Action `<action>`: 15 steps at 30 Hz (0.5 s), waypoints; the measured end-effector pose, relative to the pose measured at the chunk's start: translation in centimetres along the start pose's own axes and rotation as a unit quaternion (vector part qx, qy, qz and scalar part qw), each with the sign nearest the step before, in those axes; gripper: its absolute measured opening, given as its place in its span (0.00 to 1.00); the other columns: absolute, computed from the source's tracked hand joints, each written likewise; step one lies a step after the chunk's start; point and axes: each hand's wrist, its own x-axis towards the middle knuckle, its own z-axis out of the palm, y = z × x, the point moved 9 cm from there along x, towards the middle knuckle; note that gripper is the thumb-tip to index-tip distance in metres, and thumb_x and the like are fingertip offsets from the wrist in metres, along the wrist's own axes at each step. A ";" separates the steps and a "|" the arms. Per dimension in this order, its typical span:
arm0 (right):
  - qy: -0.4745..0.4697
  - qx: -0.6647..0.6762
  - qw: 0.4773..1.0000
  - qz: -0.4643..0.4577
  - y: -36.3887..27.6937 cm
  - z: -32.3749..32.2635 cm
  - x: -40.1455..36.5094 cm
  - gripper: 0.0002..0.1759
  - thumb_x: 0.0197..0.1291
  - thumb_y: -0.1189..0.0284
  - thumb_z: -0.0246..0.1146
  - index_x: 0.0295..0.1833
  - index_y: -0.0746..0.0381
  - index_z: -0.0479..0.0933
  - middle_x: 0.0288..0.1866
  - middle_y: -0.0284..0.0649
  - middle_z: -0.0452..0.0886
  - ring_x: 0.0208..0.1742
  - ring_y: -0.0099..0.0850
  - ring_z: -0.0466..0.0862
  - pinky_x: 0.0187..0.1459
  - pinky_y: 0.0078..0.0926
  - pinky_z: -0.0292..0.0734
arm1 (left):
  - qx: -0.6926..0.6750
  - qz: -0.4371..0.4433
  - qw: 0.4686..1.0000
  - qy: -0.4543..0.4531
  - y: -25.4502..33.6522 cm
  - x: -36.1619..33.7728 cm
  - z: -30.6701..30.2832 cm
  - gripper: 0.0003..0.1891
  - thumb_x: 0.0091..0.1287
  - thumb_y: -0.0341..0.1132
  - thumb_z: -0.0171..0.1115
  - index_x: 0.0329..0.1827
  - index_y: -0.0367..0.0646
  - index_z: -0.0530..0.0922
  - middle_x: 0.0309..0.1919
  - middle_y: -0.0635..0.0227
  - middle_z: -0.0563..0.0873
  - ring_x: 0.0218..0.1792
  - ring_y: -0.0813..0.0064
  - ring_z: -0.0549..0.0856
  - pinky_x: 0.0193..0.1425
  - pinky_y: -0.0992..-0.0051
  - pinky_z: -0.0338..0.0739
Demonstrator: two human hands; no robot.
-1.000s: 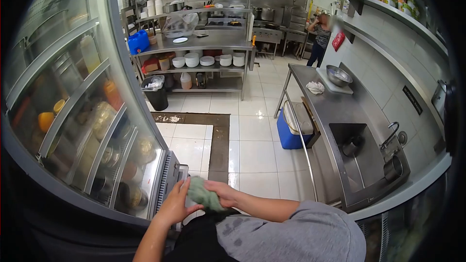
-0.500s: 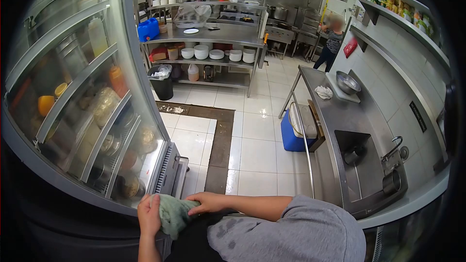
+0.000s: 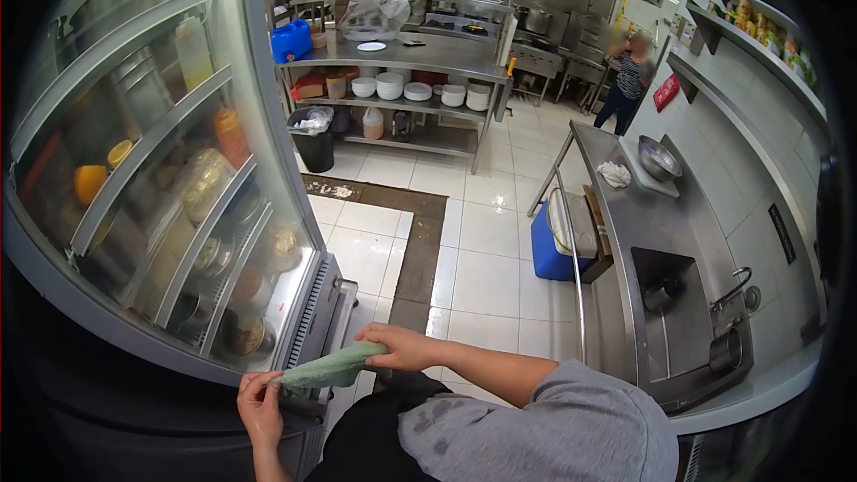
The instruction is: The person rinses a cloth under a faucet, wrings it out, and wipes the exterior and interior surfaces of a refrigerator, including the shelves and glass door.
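A green cloth (image 3: 326, 369) is stretched between my two hands at the bottom of the view. My left hand (image 3: 261, 406) pinches its left end with thumb and fingers. Its right end is gripped by my right hand (image 3: 399, 347), which sits slightly higher. The cloth hangs in a folded strip in front of my body, near the lower edge of a glass-door fridge (image 3: 317, 303). Behind the fogged glass are bottles and several containers.
To the right runs a steel counter (image 3: 616, 223) with a sink (image 3: 665, 312), a metal bowl (image 3: 659, 159) and a white rag (image 3: 613, 174). A blue cooler (image 3: 555, 245) stands beneath it. Ahead are a steel shelf (image 3: 420, 55) with white bowls, a bin (image 3: 312, 147) and a person (image 3: 627, 80).
The cloth was bunched between my hands and is now pulled out into a strip. My hands have moved apart, the left one leftward, the right one up. The view has shifted slightly.
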 end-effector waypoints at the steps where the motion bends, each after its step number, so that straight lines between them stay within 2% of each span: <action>1: -0.107 0.095 0.971 0.190 1.1 1.1 -0.3 0.18 0.65 0.63 0.59 0.52 0.66 0.73 0.48 0.40 0.78 0.51 0.32 0.77 0.53 0.28 0.71 | 0.003 -0.019 1.000 0.001 -0.1 -0.1 -0.3 0.08 0.60 0.20 0.58 0.40 0.35 0.82 0.39 0.67 0.79 0.38 0.77 0.79 0.43 0.80 0.71; 2: -0.112 0.094 0.972 0.185 0.3 1.5 -0.3 0.18 0.65 0.63 0.59 0.52 0.66 0.73 0.48 0.40 0.78 0.51 0.32 0.77 0.53 0.28 0.71 | 0.006 -0.019 1.000 0.008 -0.2 -0.5 -1.1 0.08 0.60 0.20 0.58 0.40 0.35 0.82 0.39 0.67 0.79 0.38 0.77 0.79 0.43 0.80 0.71; 3: -0.125 0.200 0.952 0.194 -0.3 2.0 0.0 0.18 0.66 0.64 0.58 0.53 0.65 0.73 0.47 0.36 0.79 0.49 0.26 0.77 0.52 0.24 0.71 | 0.030 -0.029 0.999 0.010 -0.5 -0.5 -1.7 0.08 0.59 0.19 0.59 0.39 0.35 0.82 0.40 0.64 0.79 0.39 0.74 0.80 0.43 0.79 0.72; 4: -0.134 0.295 0.925 0.199 -1.2 1.6 0.7 0.17 0.67 0.64 0.58 0.55 0.65 0.74 0.46 0.33 0.80 0.47 0.19 0.77 0.51 0.19 0.72 | 0.047 -0.032 0.998 0.013 -0.5 0.0 -1.9 0.07 0.58 0.19 0.59 0.38 0.35 0.82 0.40 0.62 0.80 0.40 0.72 0.81 0.42 0.79 0.73; 6: -0.124 0.479 0.845 0.204 -4.0 1.7 1.6 0.17 0.69 0.65 0.56 0.58 0.62 0.74 0.49 0.31 0.79 0.50 0.18 0.75 0.53 0.19 0.71 | 0.125 0.047 0.988 0.082 2.3 -0.5 -3.7 0.12 0.57 0.19 0.58 0.43 0.38 0.80 0.46 0.59 0.78 0.48 0.68 0.79 0.48 0.73 0.74; 8: -0.135 0.516 0.830 0.162 -8.8 1.2 3.0 0.14 0.70 0.64 0.55 0.52 0.63 0.74 0.46 0.29 0.78 0.47 0.16 0.74 0.49 0.20 0.71 | 0.218 0.095 0.960 0.147 5.3 -1.7 -6.4 0.17 0.60 0.22 0.58 0.53 0.42 0.77 0.59 0.61 0.72 0.58 0.66 0.75 0.56 0.72 0.68; 9: -0.136 0.522 0.826 0.161 -9.3 1.8 3.8 0.14 0.70 0.64 0.55 0.52 0.63 0.74 0.46 0.29 0.78 0.47 0.16 0.74 0.49 0.20 0.71 | 0.245 0.113 0.946 0.180 6.6 -2.5 -8.0 0.18 0.61 0.23 0.58 0.56 0.43 0.76 0.62 0.60 0.69 0.61 0.65 0.72 0.58 0.70 0.67; 11: -0.112 0.314 0.943 -0.006 -11.8 1.9 5.6 0.09 0.67 0.67 0.58 0.43 0.63 0.74 0.41 0.31 0.77 0.43 0.23 0.75 0.46 0.27 0.70 | 0.298 0.134 0.914 0.240 9.0 -4.3 -11.3 0.19 0.63 0.26 0.58 0.58 0.41 0.75 0.66 0.57 0.66 0.65 0.61 0.70 0.62 0.66 0.65; 12: -0.109 0.319 0.941 -0.003 -12.1 2.8 6.2 0.09 0.67 0.67 0.58 0.43 0.63 0.74 0.41 0.31 0.77 0.43 0.23 0.75 0.46 0.27 0.70 | 0.377 0.177 0.862 0.288 11.4 -5.6 -12.3 0.16 0.65 0.27 0.57 0.56 0.38 0.76 0.66 0.57 0.66 0.64 0.61 0.70 0.66 0.63 0.63; 13: -0.010 0.201 0.970 -0.138 -14.1 1.6 6.8 0.08 0.64 0.70 0.59 0.40 0.63 0.73 0.38 0.34 0.76 0.41 0.29 0.75 0.45 0.31 0.69 | 0.336 0.153 0.879 0.302 10.1 -6.8 -14.7 0.21 0.67 0.31 0.58 0.63 0.36 0.70 0.69 0.52 0.60 0.68 0.56 0.64 0.68 0.61 0.61; 14: 0.089 0.070 0.957 -0.268 -16.3 0.8 6.4 0.07 0.60 0.72 0.61 0.38 0.63 0.71 0.36 0.37 0.74 0.39 0.35 0.74 0.44 0.35 0.67 | 0.293 0.130 0.893 0.317 8.8 -7.9 -17.0 0.27 0.69 0.35 0.58 0.69 0.35 0.63 0.73 0.47 0.53 0.72 0.52 0.58 0.70 0.59 0.59; 15: 0.129 0.028 0.942 -0.308 -16.8 1.2 6.4 0.08 0.51 0.74 0.65 0.37 0.62 0.74 0.36 0.40 0.73 0.40 0.43 0.72 0.45 0.38 0.67 | 0.353 0.193 0.843 0.358 12.3 -9.3 -16.7 0.20 0.70 0.39 0.57 0.59 0.35 0.70 0.64 0.49 0.62 0.62 0.53 0.66 0.63 0.59 0.64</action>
